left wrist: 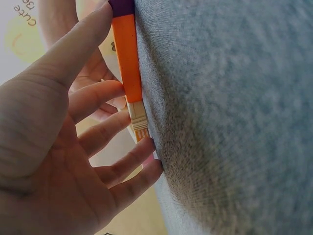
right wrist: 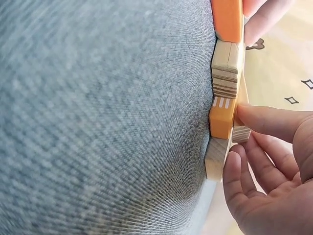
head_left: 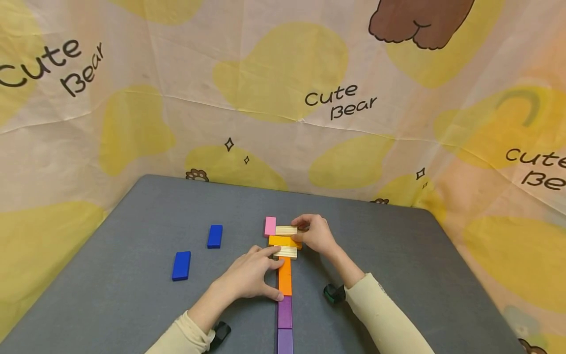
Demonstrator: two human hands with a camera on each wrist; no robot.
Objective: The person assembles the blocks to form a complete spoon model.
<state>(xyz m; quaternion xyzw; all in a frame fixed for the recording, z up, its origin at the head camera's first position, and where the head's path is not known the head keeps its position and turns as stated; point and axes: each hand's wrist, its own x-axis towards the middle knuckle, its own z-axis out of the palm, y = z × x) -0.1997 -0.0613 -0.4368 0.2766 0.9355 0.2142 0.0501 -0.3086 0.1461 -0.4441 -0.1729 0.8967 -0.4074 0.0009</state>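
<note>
A line of coloured and plain wooden blocks runs away from me. My left hand (head_left: 249, 275) lies along its left side with spread fingers. Its thumb touches the line near the join of the purple block (head_left: 285, 313) and the orange block (head_left: 285, 281); another fingertip reaches the nearer plain wooden block (head_left: 287, 251). My right hand (head_left: 317, 235) pinches the right end of the farther plain wooden block (head_left: 285, 230) between thumb and fingers. That block's end (right wrist: 241, 134) sits beside the yellow-orange block (right wrist: 222, 120), higher than another plain wooden block (right wrist: 216, 159).
A pink block (head_left: 270, 226) stands at the far left end of the line. Two blue blocks (head_left: 214, 236) lie apart on the left of the grey table (head_left: 398, 255). A printed cloth (head_left: 283, 73) hangs behind the table. Another purple block (head_left: 285, 341) is nearest me.
</note>
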